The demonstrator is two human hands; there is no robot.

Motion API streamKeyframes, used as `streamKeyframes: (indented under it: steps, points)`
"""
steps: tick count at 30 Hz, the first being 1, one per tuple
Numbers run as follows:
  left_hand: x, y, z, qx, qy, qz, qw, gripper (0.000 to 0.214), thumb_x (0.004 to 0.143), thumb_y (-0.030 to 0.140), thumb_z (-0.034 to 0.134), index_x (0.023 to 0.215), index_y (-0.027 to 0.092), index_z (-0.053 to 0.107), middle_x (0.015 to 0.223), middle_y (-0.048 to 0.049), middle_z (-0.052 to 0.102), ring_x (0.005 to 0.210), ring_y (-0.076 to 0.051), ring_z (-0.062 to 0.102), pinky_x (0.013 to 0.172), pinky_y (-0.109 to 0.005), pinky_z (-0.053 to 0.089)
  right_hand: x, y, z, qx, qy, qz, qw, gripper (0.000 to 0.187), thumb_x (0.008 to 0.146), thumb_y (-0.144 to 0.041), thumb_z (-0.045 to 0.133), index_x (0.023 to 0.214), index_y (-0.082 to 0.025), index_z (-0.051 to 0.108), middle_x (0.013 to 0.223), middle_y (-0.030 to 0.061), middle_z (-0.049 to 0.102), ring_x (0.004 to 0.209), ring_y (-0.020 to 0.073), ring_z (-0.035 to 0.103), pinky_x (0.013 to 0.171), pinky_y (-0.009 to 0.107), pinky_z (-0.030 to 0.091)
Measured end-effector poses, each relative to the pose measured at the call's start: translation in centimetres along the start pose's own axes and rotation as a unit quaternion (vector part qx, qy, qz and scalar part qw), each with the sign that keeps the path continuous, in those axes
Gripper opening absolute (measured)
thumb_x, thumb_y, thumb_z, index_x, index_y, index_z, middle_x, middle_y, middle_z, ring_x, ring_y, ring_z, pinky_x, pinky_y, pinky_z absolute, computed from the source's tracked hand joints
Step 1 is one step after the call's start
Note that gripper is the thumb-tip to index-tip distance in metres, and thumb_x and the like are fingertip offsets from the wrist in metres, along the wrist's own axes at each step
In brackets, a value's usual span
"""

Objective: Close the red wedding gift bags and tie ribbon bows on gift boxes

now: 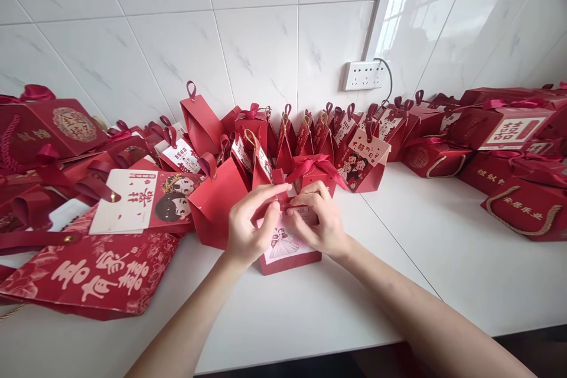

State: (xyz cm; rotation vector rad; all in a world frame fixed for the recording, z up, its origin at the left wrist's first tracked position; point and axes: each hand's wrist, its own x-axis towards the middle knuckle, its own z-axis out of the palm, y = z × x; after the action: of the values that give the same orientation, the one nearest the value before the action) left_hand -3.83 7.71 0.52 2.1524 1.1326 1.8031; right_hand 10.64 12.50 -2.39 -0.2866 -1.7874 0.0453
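Observation:
A small red gift box (pixel 292 264) stands on the white table, its front panel printed with a couple in wedding clothes. My left hand (pixel 253 221) is closed around the left of its top, thumb and index finger at a red ribbon loop (pixel 278 177). From the other side, my right hand (pixel 322 221) pinches the box's top edge, fingers bent. The fingertips nearly meet and cover the spot they grip. Just behind is a red box with a ribbon bow (pixel 315 166). A plain red box (pixel 219 201) leans close by my left hand.
Rows of red gift boxes (pixel 305 133) line the tiled wall. A red printed gift bag (pixel 110 274) and a card-fronted box (pixel 144 201) lie at left. Rope-handled boxes (pixel 529 207) are stacked at right. A power socket (pixel 364 75) is on the wall.

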Motion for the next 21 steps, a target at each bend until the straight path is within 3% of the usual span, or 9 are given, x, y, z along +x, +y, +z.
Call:
streamKeyframes:
  steps: [21]
  points:
    - [0.11,-0.18,-0.18,0.056,-0.011,0.056,0.997,0.030,0.087,0.013,0.052,0.112,0.019,0.068,0.105,-0.0058,0.074,0.096,-0.018,0.070,0.084,-0.027,0.060,0.00,0.21,-0.01,-0.019,0.001,-0.013,1.000,0.020,0.088,-0.007,0.051,0.096,-0.025,0.052,0.078,0.0028,0.056,0.076,0.0202,0.053,0.058,0.033,0.046]
